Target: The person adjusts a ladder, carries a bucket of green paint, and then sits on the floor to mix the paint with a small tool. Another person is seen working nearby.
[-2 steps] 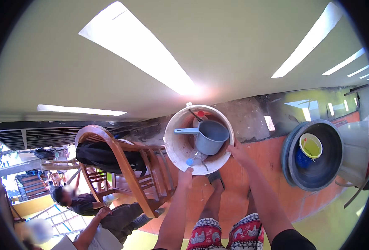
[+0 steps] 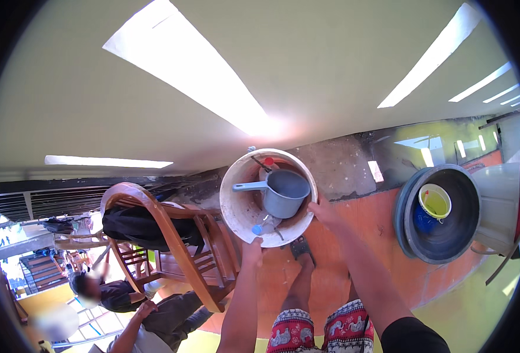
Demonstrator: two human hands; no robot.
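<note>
Between the two forearms, a white bucket [image 2: 235,213] is held with its mouth turned toward the wearer's head. The left hand [image 2: 253,249] grips its rim near seven o'clock; the right hand [image 2: 324,213] clasps its side near four o'clock, the fingers partly hidden. Whether the base touches the floor cannot be told.

Inside sits a grey dipper [image 2: 284,203], its handle toward nine o'clock, with a clear bottle [image 2: 271,223] at six and a red cap [image 2: 268,161] at twelve. These seem loose, so a sharper tilt could tip them out. Both holds lie on the lower and right parts of the bucket, so one slipping could let it swing or drop near the sandal [image 2: 301,247] at five o'clock. A swing toward nine could knock the wooden chair [image 2: 183,253], which carries a dark bag [image 2: 139,226].

The floor [image 2: 365,235] is orange-red, with a stained, grey strip [image 2: 330,167] along the pale wall [image 2: 318,70], where bright light patches fall. At three o'clock, well apart, stand stacked dark tubs [image 2: 410,220] with a yellow-green pail [image 2: 437,202] inside. Toward eight o'clock, beyond the chair, two other people [image 2: 119,297] are near a bright opening.
</note>
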